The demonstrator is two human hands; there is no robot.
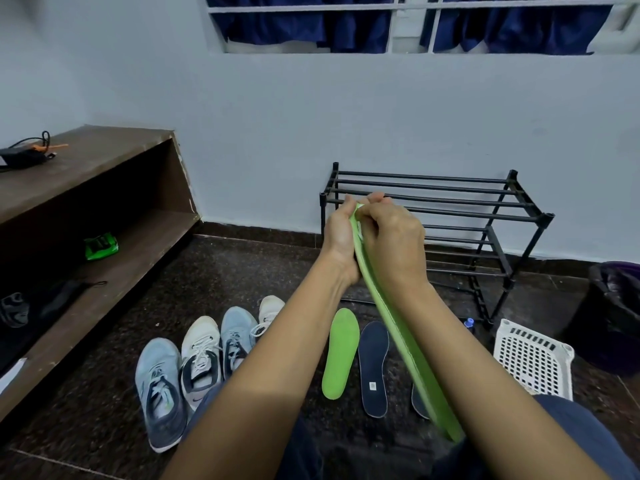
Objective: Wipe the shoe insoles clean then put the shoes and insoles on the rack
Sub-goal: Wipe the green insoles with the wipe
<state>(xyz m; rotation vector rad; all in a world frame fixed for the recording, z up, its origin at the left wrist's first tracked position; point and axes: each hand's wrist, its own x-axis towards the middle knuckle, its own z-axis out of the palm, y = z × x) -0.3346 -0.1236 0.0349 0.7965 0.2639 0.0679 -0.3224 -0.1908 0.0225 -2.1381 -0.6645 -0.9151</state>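
Wiping seems underway: just in front of the rack (pixel 485 202), the left hand (pixel 341 237) grips the green insole (pixel 391 327) by its far end, the right hand (pixel 391 240) curled tight round it. Next, I'd judge, a firm stroke down its length.

The held insole (pixel 398 327) is lime green, as is the floor insole (pixel 341 353); navy insole (pixel 373 368); grey-blue shoes (pixel 159 389); white shoes (pixel 201 355); black rack (pixel 422 177); white grid-holed basket (pixel 533 358); dark speckled floor (pixel 242 268).
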